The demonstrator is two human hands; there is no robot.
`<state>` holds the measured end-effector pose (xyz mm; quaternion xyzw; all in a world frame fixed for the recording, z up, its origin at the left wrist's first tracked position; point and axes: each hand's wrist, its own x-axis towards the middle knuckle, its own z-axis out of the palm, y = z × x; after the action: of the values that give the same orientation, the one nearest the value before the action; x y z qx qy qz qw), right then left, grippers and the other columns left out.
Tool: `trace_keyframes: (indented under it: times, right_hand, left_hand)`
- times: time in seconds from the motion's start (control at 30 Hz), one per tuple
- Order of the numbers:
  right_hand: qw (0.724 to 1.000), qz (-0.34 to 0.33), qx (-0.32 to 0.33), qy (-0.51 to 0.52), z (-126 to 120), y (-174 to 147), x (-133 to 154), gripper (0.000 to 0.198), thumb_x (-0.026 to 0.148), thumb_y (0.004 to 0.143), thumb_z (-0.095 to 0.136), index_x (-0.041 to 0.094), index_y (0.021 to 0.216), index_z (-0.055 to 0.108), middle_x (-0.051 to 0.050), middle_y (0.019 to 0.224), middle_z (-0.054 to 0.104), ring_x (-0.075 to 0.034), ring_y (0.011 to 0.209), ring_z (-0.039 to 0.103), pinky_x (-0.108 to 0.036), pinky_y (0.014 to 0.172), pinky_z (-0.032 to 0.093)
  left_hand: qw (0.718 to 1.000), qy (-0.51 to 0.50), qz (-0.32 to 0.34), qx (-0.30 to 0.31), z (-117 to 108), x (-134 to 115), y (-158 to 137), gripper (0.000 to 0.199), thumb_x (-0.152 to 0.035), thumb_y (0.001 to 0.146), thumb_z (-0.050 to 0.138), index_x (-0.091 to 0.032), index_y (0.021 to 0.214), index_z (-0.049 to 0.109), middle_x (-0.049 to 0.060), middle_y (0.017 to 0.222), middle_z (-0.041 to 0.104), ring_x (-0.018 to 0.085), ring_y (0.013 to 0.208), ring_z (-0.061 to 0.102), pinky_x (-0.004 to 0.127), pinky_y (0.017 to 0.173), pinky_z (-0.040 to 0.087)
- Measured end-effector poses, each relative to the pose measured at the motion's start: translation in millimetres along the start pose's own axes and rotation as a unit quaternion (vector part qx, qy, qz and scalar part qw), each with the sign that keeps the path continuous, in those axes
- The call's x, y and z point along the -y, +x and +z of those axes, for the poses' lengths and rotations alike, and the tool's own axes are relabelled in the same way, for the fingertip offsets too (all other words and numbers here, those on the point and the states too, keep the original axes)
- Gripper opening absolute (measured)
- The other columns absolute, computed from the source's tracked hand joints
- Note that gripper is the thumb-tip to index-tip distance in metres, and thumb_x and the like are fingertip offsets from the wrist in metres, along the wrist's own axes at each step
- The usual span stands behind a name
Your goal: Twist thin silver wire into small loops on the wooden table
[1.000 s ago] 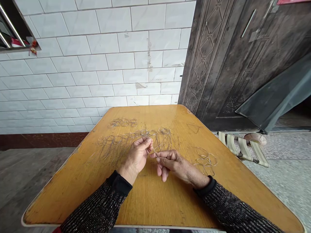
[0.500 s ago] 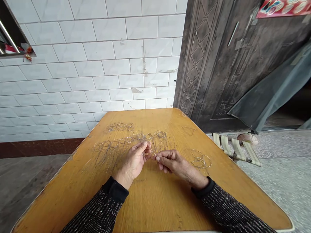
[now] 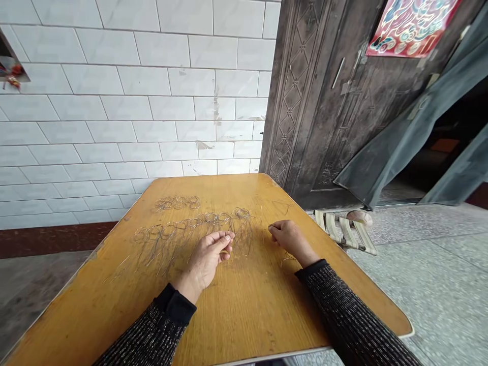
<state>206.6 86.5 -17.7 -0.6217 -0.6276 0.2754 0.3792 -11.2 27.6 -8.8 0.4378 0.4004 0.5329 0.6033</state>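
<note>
My left hand is closed in a pinch above the middle of the table, on a thin wire loop of which only a short bit shows below the fingertips. Apart from it, to the right, my right hand is also pinched shut; whatever lies between its fingertips is too fine or hidden to make out. Beyond the left hand a row of looped thin wires with long loose tails stretches across the table. Farther back lies a smaller group of wire coils. More wire loops lie partly hidden beneath the right wrist.
The yellow wooden table reaches toward a white tiled wall. A bent piece of wire lies near its right edge. At the right are a dark carved door, a grey curtain and a low strap-seated stool.
My right hand has drawn away from the left, moving right and slightly farther off. The left hand stays pinched near the same spot. The head view has swung to the right.
</note>
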Motion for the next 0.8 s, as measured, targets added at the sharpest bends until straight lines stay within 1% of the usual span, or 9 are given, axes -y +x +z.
trace_keyframes:
  times: [0.13,0.27,0.37,0.47,0.57,0.63,0.7,0.8]
  right_hand:
    - [1.0,-0.001,-0.002,-0.023,4,4,-5,0.023,0.016,0.068,0.046,0.015,0.047,0.056,0.002,0.037,0.05,-0.008,0.034,0.043,-0.019,0.04,0.031]
    - [1.0,-0.01,0.012,-0.01,9,5,-6,0.022,0.018,0.071,0.043,0.015,0.057,0.06,0.001,0.042,0.055,-0.008,0.035,0.047,-0.019,0.039,0.033]
    - [1.0,-0.023,0.008,0.007,6,2,0,0.02,0.021,0.072,0.045,0.014,0.061,0.061,0.0,0.045,0.056,-0.008,0.034,0.047,-0.018,0.038,0.033]
    - [0.999,-0.028,-0.02,0.028,-11,-2,8,0.022,0.027,0.075,0.045,0.013,0.07,0.062,0.0,0.051,0.059,-0.007,0.035,0.046,-0.018,0.037,0.033]
    - [0.996,-0.039,-0.06,0.044,-39,-7,8,0.028,0.034,0.076,0.044,0.013,0.076,0.062,-0.001,0.054,0.059,-0.008,0.038,0.047,-0.019,0.038,0.034]
    - [0.993,-0.062,-0.091,0.04,-57,-12,-1,0.028,0.035,0.075,0.046,0.013,0.078,0.063,-0.001,0.054,0.059,-0.008,0.039,0.048,-0.019,0.038,0.035]
    - [0.992,-0.067,-0.106,0.004,-69,-17,-15,0.027,0.034,0.074,0.047,0.013,0.081,0.063,-0.001,0.057,0.06,-0.009,0.042,0.05,-0.02,0.04,0.037]
    - [0.99,-0.042,-0.117,-0.07,-72,-23,-40,0.028,0.031,0.074,0.044,0.013,0.083,0.063,-0.003,0.062,0.063,-0.011,0.047,0.054,-0.021,0.045,0.04]
  left_hand:
    - [1.0,0.008,0.002,0.007,0,1,-1,0.024,-0.03,0.066,0.068,-0.012,0.08,0.064,0.004,0.079,0.057,0.007,0.061,0.048,0.02,0.053,0.036]
    - [0.999,0.037,0.005,0.014,-2,3,1,0.024,-0.033,0.067,0.067,-0.012,0.081,0.064,0.003,0.078,0.057,0.008,0.061,0.048,0.02,0.053,0.036]
    - [0.998,0.061,0.015,0.016,-2,2,0,0.024,-0.033,0.069,0.065,-0.012,0.081,0.064,0.004,0.077,0.057,0.008,0.061,0.048,0.02,0.052,0.036]
    - [0.994,0.104,0.03,0.017,0,0,-1,0.023,-0.033,0.07,0.062,-0.013,0.081,0.063,0.003,0.074,0.056,0.009,0.06,0.048,0.021,0.053,0.036]
    - [0.985,0.162,0.048,0.02,2,-1,-1,0.023,-0.034,0.073,0.058,-0.014,0.081,0.063,0.001,0.071,0.055,0.009,0.059,0.047,0.021,0.054,0.037]
    - [0.977,0.203,0.062,0.025,3,-1,-1,0.023,-0.035,0.074,0.056,-0.014,0.082,0.062,0.0,0.066,0.054,0.01,0.058,0.047,0.022,0.055,0.038]
    - [0.963,0.253,0.084,0.03,3,-2,-2,0.023,-0.035,0.076,0.054,-0.015,0.083,0.063,-0.002,0.062,0.053,0.011,0.057,0.048,0.023,0.056,0.038]
    - [0.939,0.322,0.114,0.04,5,-4,-4,0.023,-0.035,0.077,0.051,-0.016,0.083,0.064,-0.002,0.059,0.053,0.012,0.057,0.049,0.024,0.056,0.038]
